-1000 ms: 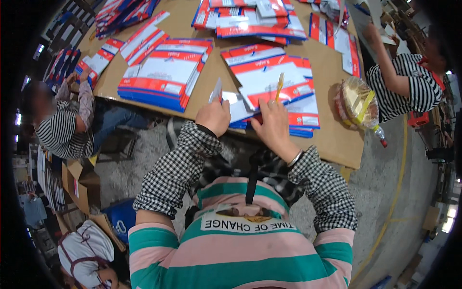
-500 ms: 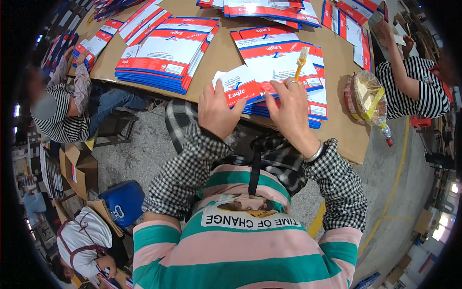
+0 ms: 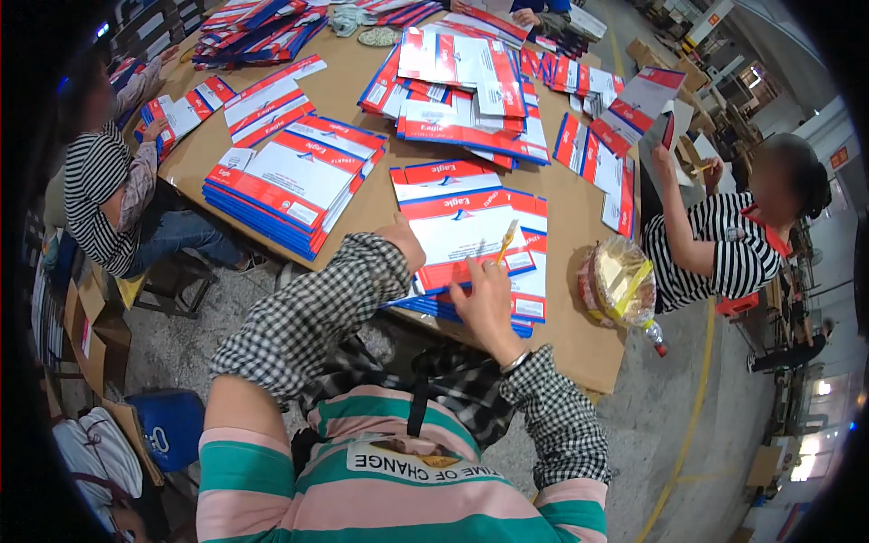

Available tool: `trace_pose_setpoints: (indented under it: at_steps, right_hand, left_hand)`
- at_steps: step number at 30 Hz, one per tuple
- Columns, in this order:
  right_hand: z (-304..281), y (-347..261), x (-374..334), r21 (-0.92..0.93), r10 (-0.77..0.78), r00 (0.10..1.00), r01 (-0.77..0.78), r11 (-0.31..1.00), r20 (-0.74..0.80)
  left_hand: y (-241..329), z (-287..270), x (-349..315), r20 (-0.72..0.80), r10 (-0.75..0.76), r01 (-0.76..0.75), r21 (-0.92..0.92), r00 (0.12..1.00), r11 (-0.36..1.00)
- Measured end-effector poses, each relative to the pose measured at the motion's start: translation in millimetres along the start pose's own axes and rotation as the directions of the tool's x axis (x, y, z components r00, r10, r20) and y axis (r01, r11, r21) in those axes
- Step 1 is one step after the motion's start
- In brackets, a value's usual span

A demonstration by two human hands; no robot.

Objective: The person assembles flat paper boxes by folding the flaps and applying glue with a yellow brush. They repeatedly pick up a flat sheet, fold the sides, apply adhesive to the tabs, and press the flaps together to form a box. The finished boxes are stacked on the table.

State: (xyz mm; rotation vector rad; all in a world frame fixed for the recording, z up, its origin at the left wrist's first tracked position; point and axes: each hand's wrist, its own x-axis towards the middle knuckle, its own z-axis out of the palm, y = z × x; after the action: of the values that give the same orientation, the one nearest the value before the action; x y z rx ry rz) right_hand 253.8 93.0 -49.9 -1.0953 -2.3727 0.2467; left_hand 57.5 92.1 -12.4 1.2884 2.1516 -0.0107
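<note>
In front of me lies a stack of red, white and blue printed card sheets with blue edges. My left hand rests at the left edge of the stack, its back toward me; most of its fingers are hidden, so its grip cannot be told. A small brush with a yellow handle and pale bristles is tucked in the fingers of my right hand, bristles pointing away from me. The fingertips of that hand reach the top sheet near its front edge.
A thick stack of like sheets stands to the left, a loose heap farther back. Near the table's right edge sits a plastic-covered round container with a bottle beside it. Co-workers sit at both sides.
My view has swung, bringing more of the table in. The left hand has gone to the stack's left edge. The small folded piece between my hands no longer shows. The brush stays in my right hand.
</note>
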Motion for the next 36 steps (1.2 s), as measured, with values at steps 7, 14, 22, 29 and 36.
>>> trace_pose_setpoints:
  at_steps: [7,14,22,29,36]
  right_hand:
    - [-10.1,-19.2,0.8,0.098,-0.075,0.997,0.073,0.993,0.024]
    - [-11.3,-25.9,-7.4,0.108,-0.065,0.998,0.062,0.992,0.025]
    - [-16.9,-44.3,-13.3,0.083,-0.057,0.996,0.051,0.995,0.072]
    - [-11.3,-48.1,-24.8,0.149,-0.072,0.994,0.06,0.987,0.079]
    - [-6.7,-61.1,-40.9,0.192,-0.103,0.981,0.071,0.979,0.163]
  left_hand:
    - [-44.7,-29.2,-37.2,-0.071,0.135,-0.15,-0.302,0.988,0.942]
    - [-70.3,21.4,-86.3,-0.454,-0.002,-0.226,-0.449,0.891,0.864]
    - [-69.0,64.6,-108.8,-0.615,-0.099,-0.131,-0.317,0.782,0.939]
    - [-96.8,87.5,-110.0,-0.601,-0.125,-0.152,-0.39,0.789,0.908]
    - [-103.4,117.4,-139.3,-0.438,-0.273,0.032,-0.483,0.857,0.875]
